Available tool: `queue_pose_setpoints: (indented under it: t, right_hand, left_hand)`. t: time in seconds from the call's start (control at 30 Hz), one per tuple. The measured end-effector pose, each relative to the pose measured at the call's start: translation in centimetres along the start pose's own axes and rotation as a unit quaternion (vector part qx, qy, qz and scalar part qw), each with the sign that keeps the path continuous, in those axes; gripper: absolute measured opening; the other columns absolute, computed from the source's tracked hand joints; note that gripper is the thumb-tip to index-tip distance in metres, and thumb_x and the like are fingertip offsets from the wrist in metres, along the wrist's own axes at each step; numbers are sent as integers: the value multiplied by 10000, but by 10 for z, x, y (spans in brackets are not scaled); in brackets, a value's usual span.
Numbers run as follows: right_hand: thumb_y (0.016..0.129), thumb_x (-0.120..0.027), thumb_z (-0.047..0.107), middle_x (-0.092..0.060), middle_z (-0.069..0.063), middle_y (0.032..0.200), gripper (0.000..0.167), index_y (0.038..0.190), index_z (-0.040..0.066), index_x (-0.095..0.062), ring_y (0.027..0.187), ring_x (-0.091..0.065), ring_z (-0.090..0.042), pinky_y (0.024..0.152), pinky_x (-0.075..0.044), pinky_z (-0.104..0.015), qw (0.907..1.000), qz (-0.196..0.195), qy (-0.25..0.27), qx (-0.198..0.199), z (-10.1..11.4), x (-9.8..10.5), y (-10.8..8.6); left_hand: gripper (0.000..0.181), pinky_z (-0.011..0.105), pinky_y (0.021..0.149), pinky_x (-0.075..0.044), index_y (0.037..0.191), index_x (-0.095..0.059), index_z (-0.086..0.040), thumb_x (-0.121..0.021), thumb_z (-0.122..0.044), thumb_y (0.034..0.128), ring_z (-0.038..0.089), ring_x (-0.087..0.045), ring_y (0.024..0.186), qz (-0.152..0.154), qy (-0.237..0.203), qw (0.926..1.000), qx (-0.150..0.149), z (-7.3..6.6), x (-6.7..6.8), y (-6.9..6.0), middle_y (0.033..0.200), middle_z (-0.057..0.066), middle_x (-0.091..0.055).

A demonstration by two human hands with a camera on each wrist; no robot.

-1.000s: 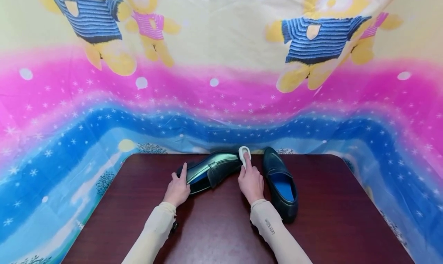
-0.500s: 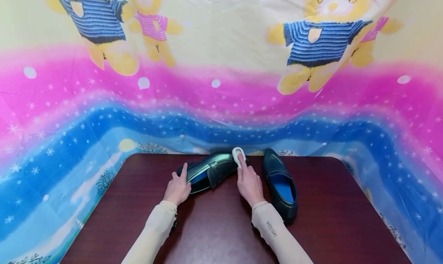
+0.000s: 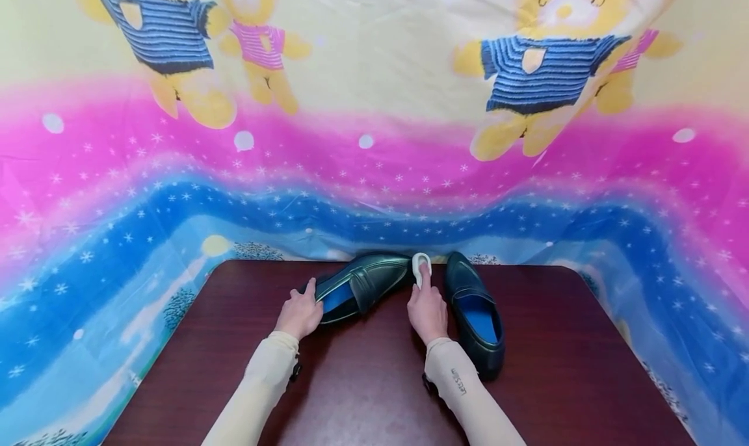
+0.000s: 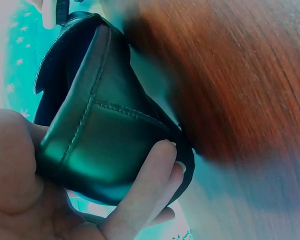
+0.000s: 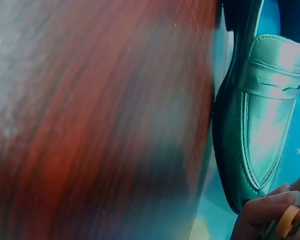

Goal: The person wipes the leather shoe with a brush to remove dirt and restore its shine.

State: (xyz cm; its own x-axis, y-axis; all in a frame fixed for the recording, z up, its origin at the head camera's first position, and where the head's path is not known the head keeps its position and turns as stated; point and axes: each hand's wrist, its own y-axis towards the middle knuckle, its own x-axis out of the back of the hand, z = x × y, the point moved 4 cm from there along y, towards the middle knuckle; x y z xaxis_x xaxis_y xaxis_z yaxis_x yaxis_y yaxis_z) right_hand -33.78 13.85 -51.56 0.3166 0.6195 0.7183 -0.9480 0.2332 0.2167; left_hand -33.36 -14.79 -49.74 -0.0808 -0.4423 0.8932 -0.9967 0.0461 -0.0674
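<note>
My left hand [image 3: 300, 314] grips the heel of a dark loafer [image 3: 383, 280], which lies tilted with its toe pointing to the back right. In the left wrist view the thumb is at the opening's rim and fingers [image 4: 157, 170] press the outside of the heel [image 4: 110, 165]. At the toe tip, my right hand [image 3: 428, 313] holds a small white oval tool [image 3: 416, 259] with a recessed middle, index finger stretched along it. An orange part of the tool [image 5: 290, 220] shows in the right wrist view, by the loafer's toe; most of it is hidden there.
A second dark loafer [image 3: 490, 358] with a blue insole stands just right of my right hand, toe to the back. The brown table [image 3: 363, 394] has its back edge right behind the shoes, against a printed bear curtain [image 3: 363, 179].
The right hand with the white tool has gone left onto the toe, then back right to the toe's tip. The held loafer has rolled slightly in the left hand. The second loafer stays put.
</note>
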Motion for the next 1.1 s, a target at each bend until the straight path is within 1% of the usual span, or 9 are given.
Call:
queue_pose_setpoints:
  t: [0.13,0.2,0.3,0.43,0.53,0.6,0.73,0.97,1.1]
  right_hand:
    - [1105,-482,247,-653,-207,999,551,1626,236,-303,701,-595,-302,641,-512,-475,9998,73,162,53,0,0,1]
    - [1108,-476,243,-647,-199,1004,549,1628,246,-302,717,-588,-300,656,-504,-479,9996,56,232,175,2,1,1]
    - [1113,-467,245,-639,-181,1008,545,1633,261,-305,726,-573,-291,670,-493,-468,9983,45,179,561,7,-1,1]
    - [1112,-477,251,-622,-148,995,544,1633,284,-325,666,-540,-248,632,-473,-423,9929,119,2,1183,20,-5,-1]
    - [1112,-480,264,-596,-114,969,543,1631,322,-331,601,-494,-209,591,-441,-385,9896,232,-91,1416,27,-7,-3]
    - [1111,-481,268,-588,-106,953,546,1630,336,-328,577,-475,-201,577,-429,-376,9887,311,-133,1462,29,-9,-3]
    - [1110,-481,276,-603,-106,964,550,1630,344,-318,596,-495,-205,577,-431,-373,9916,338,-153,1238,21,-11,-3]
    - [1100,-484,246,-668,-208,992,552,1624,286,-316,716,-613,-337,639,-500,-502,9994,-150,79,317,-4,0,4]
    - [1109,-457,252,-677,-252,1101,544,1629,247,-298,821,-656,-393,723,-529,-553,9998,-43,193,13,-12,4,5]
  left_hand:
    - [646,642,1018,-480,1619,-277,-2,-512,-218,1057,583,-613,1101,-33,9,10000,-12,1,0,-1,1468,489,-366]
    - [652,642,1016,-482,1621,-271,-4,-515,-219,1055,580,-617,1093,-36,1,10000,-24,0,-1,-1,1470,486,-364]
    - [670,623,963,-520,1618,-267,6,-538,-213,1046,525,-661,955,-104,60,9999,-103,-2,-3,-3,1442,483,-390]
    - [704,587,869,-570,1611,-273,18,-589,-208,1025,426,-669,750,-333,218,9990,-221,-3,-9,-6,1391,479,-433]
    - [730,571,815,-587,1610,-273,22,-622,-203,1010,392,-661,680,-487,340,9978,-286,-4,-12,-9,1377,479,-446]
    - [748,557,776,-596,1614,-261,21,-634,-202,1005,367,-647,632,-538,412,9972,-313,-4,-14,-11,1378,480,-447]
    - [773,522,693,-602,1616,-253,26,-657,-195,995,305,-599,543,-621,528,9960,-372,-4,-16,-15,1363,486,-456]
    - [786,492,628,-593,1614,-241,42,-664,-182,991,279,-569,504,-723,612,9943,-481,-5,-15,-18,1322,490,-468]
    - [783,491,630,-594,1609,-244,51,-664,-175,989,281,-570,499,-706,646,9942,-483,-6,-15,-18,1331,503,-461]
